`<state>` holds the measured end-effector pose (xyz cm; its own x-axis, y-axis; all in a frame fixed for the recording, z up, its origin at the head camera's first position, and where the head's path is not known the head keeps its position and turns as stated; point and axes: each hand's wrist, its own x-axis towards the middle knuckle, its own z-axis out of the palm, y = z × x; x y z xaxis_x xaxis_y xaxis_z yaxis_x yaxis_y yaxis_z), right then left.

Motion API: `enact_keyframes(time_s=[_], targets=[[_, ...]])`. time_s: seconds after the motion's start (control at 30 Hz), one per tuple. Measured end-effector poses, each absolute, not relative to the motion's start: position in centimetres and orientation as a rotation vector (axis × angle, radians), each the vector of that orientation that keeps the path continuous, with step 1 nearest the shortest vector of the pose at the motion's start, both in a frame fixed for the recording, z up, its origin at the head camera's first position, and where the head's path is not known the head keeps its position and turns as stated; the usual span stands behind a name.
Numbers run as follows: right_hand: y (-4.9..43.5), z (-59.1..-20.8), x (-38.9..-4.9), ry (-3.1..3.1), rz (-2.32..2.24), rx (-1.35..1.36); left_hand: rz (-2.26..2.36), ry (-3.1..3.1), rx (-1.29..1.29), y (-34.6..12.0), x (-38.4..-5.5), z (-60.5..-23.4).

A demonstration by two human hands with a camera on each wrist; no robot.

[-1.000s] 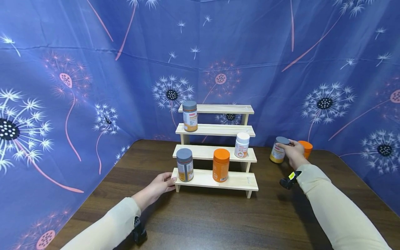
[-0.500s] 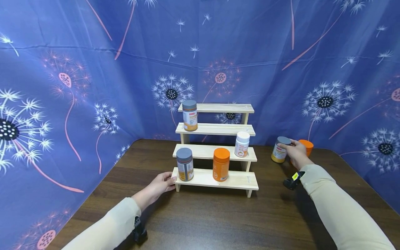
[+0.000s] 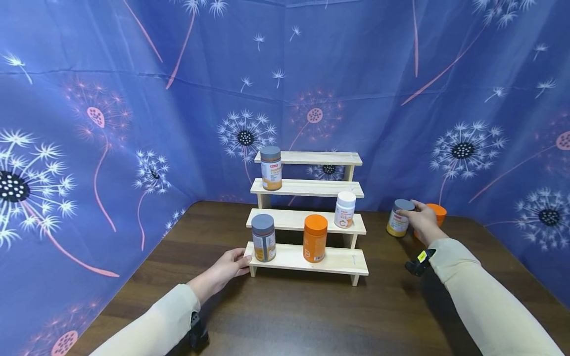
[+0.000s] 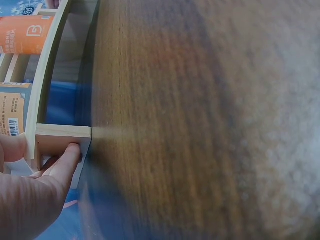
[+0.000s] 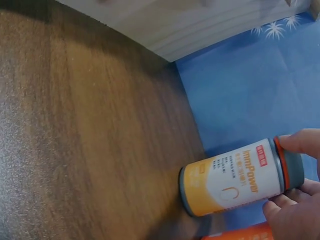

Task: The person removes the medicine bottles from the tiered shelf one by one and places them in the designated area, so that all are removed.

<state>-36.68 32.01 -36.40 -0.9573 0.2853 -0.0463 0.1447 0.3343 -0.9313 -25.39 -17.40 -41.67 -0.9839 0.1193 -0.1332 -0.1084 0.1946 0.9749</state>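
Beside shelf [image 3: 343,259] | right grip [image 3: 422,220] pinches jar [image 3: 396,223]; left grip [image 3: 224,269] holds shelf | ImmPower label [image 5: 244,175] legible only in right-wrist view

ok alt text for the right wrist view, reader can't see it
A right hand grips a white-and-yellow ImmPower bottle by its grey lid. Part of an orange bottle shows below; brown table, blue cloth and a pale wooden shelf fill the rest.

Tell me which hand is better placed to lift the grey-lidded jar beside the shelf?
Probably the right hand: it pinches that jar by its lid, while the left hand grips the shelf.
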Motion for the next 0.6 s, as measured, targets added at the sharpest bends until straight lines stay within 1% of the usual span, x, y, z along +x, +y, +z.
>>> enact_keyframes(time_s=[0.2, 0.33, 0.6], targets=[[31.9, -35.6, -36.2, -2.446, 1.716, -0.319, 1.895, 2.284, 0.001, -17.2, -25.2, -41.6], [31.7, -35.2, -36.0, -2.404, 1.743, -0.32, 1.891, 2.275, 0.003, -17.2, -25.1, -41.5], [31.4, -34.4, -35.7, -2.376, 1.633, -0.3, 1.894, 2.283, 0.007, -17.2, -25.1, -41.5]])
